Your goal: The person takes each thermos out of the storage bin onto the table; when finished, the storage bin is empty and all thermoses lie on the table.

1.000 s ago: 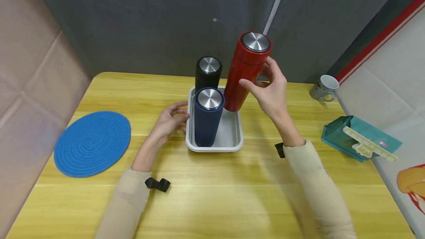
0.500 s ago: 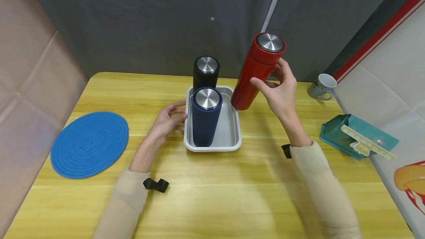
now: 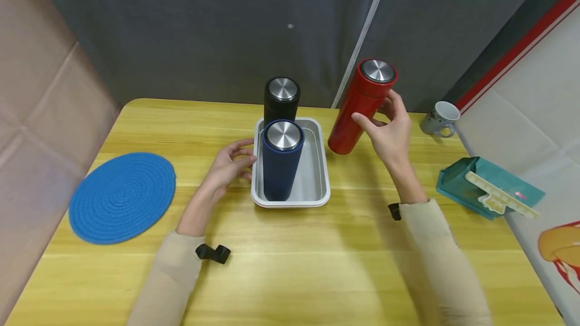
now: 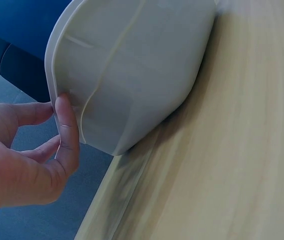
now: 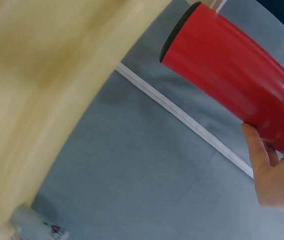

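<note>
My right hand (image 3: 390, 132) grips a red thermos bottle (image 3: 355, 112) with a steel-topped lid, just right of the tray. The bottle tilts, its lid leaning right; its dark base edge shows in the right wrist view, apart from the tabletop. At the rim of a grey-white rectangular tray (image 3: 317, 185), my left hand (image 3: 226, 165) pinches the left side. In the left wrist view, fingers (image 4: 67, 132) lie on both sides of that rim. Inside the tray stand a navy blue thermos bottle (image 3: 282, 170) in front and a black thermos bottle (image 3: 281, 104) behind, partly hidden by the blue one.
A round blue woven mat (image 3: 122, 197) lies at the left of the wooden table (image 3: 290, 275). On the right are a patterned mug (image 3: 439, 118) and a green packet (image 3: 489, 185) with a cream clip. A dark grey panel (image 3: 204, 34) rises behind the table.
My right hand has carried the red bottle out of the tray to the right, then lowered it beside the tray. The left hand stays at the tray's rim.
</note>
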